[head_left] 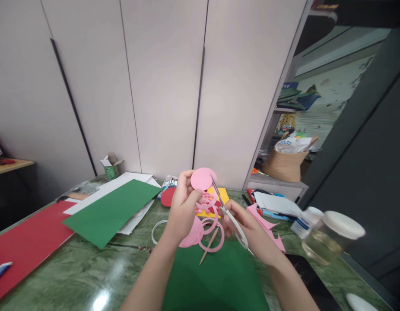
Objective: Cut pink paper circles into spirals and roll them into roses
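My left hand (184, 206) grips a pink paper circle (201, 179) by its lower left edge, held up above the table. My right hand (240, 220) holds a pair of white-handled scissors (236, 229), their blades at the right side of the circle. A curved pink strip hangs below the circle. Under the hands lie pink paper rings (221, 242), a pink paper disc (191, 235), a pointed wooden stick (208, 247) and small pink curled pieces (207, 198). Beneath them is a dark green sheet (216, 280).
Green paper (114, 211), red paper (31, 242) and white sheets lie left. Pink scraps (263, 220), a lidded jar (332, 237), a white bottle (306, 221) and a dark tablet-like slab (308, 280) are right. A roll of tape (154, 233) sits left of my left forearm. Cabinet doors stand behind.
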{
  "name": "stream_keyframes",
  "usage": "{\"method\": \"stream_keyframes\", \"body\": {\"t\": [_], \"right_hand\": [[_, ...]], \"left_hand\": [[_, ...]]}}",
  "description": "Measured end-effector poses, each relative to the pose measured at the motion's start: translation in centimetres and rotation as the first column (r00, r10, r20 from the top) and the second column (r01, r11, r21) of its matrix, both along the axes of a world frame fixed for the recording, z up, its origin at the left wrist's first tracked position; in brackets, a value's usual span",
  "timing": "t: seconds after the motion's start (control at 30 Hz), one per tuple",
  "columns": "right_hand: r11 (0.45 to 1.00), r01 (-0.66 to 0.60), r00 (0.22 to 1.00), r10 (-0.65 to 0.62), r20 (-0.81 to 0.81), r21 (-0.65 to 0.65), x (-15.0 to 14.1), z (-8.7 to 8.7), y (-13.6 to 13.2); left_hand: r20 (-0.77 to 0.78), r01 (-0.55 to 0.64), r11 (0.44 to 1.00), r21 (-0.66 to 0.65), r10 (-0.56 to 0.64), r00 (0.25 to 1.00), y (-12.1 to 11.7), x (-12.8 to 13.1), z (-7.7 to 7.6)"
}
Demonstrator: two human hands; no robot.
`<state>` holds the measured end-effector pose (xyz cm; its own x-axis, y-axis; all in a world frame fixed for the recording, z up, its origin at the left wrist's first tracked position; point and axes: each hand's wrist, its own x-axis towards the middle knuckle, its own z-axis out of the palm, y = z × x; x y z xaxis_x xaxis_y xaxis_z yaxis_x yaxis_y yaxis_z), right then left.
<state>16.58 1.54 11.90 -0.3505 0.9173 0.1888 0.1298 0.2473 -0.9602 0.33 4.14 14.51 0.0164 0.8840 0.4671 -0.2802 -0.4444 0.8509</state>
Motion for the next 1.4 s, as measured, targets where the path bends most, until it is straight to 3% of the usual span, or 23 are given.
{"method": "stream_keyframes", "body": {"t": [0.7, 1.03, 1.4], "right_hand": [[1.000, -0.004, 0.999, 0.004, -0.044, 0.006, -0.5, -0.4, 0.3], [0.999, -0.005, 1.000, 0.005, -0.002, 0.039, -0.3, 0.1, 0.1], [1.000, 0.001, 1.000, -0.001, -0.010, 0.009, -0.1, -0.2, 0.1]], "left_hand": [[0.073, -0.096, 0.995, 0.016, 0.094, 0.993, -0.3, 1.3, -0.2], [0.007, -0.029, 1.000, 0.004, 0.029, 1.000, -0.4, 1.2, -0.2], [0.036, -0.055, 0.998, 0.004, 0.054, 0.998, 0.0, 0.8, -0.1]]}}
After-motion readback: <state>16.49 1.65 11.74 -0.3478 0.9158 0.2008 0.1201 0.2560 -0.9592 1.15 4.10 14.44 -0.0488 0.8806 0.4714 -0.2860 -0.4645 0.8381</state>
